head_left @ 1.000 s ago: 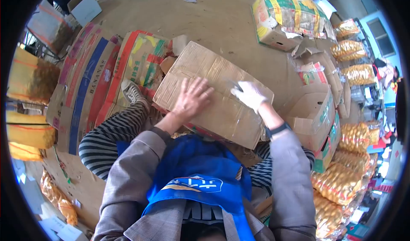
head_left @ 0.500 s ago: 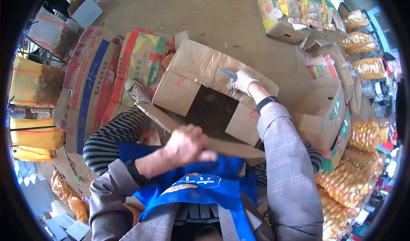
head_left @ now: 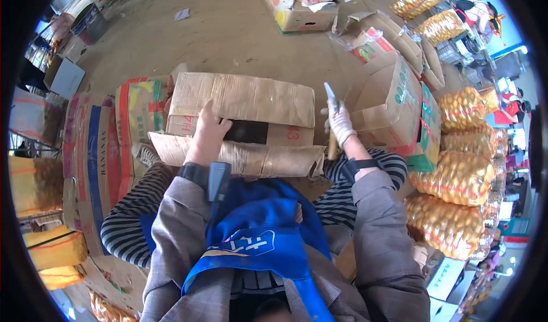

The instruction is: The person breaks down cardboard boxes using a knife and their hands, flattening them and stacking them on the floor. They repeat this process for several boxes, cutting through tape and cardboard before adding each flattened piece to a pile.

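A brown cardboard box [head_left: 245,96] sits between my knees, its far flap leaning inward and its near flap [head_left: 262,159] folded toward me. A dark gap shows between them, above short flaps with red marks. My left hand [head_left: 211,132], bare, is at the left of this gap, its fingers curled at the short flap's edge and its thumb pointing away from me. My right hand [head_left: 341,125], in a white glove, is closed around a knife [head_left: 330,92] just right of the box. The blade points up and away; its wooden handle shows below the hand.
Flattened banana cartons [head_left: 97,156] stand at the left. An open carton [head_left: 377,102] is close on the right, with netted sacks of round yellowish produce [head_left: 454,176] beyond it. A taped carton [head_left: 305,18] stands farther off, and a paper scrap [head_left: 182,15] lies on the floor.
My right hand with the knife has left the far flap and moved right of the box. My left hand has moved forward onto the box. The far flap now leans inward, and the view has shifted.
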{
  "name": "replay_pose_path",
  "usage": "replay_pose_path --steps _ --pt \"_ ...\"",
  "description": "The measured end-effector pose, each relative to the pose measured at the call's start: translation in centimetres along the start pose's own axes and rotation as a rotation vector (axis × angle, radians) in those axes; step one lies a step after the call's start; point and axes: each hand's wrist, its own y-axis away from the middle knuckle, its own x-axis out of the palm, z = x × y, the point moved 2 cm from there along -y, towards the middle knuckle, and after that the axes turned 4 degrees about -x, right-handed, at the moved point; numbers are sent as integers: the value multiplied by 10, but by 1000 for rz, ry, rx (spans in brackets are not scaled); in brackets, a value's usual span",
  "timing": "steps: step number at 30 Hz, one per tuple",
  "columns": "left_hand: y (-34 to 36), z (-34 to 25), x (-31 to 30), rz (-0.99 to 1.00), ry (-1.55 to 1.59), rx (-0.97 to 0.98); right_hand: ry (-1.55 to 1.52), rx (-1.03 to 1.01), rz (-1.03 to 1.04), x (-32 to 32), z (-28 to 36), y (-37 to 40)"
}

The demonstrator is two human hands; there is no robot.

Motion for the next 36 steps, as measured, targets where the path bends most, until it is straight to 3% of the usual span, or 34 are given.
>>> replay_pose_path --steps 2,5,6,8,10,13,14,16,20,21,22,24,27,28,30,32,34,36 --pt "-12 9 -17 -141 154 -50 -153 11 41 10 6 17" --pt "-5 -18 -25 -609 500 -497 -254 0 243 2 29 38" --pt "2 -32 -27 -643 441 -449 -268 5 319 -2 34 48" --pt "6 -45 -48 -518 461 -322 -255 -18 313 -8 41 63" --pt "6 -67 -48 -559 439 -171 -269 -99 316 -6 47 65" --pt "14 -127 -9 -661 146 123 -394 -246 139 -7 75 57" --pt "21 -159 14 -687 66 6 -504 -290 104 -12 91 59" --pt "13 -176 23 -549 -82 -4 -424 -422 -3 -23 125 68" --pt "19 -199 34 93 -527 4 -259 -683 -35 -45 180 95" --pt "23 -196 34 218 -666 -22 -256 -629 20 -53 186 100" --pt "28 -191 35 345 -803 -48 -170 -787 49 -55 195 105" --pt "42 -172 30 251 -1200 201 147 -855 209 -50 205 114" --pt "55 -145 19 375 -1205 61 475 -1097 367 -20 184 112" --pt "58 -139 13 398 -1180 23 385 -1029 468 -12 168 107" --pt "61 -120 1 476 -940 8 358 -1014 451 -3 157 102" --pt "72 -142 22 549 -812 -40 312 -986 498 3 159 101" --pt "72 -134 15 636 -865 -106 290 -924 556 8 164 101" --pt "76 -139 22 620 -871 -308 296 -829 640 15 171 100"
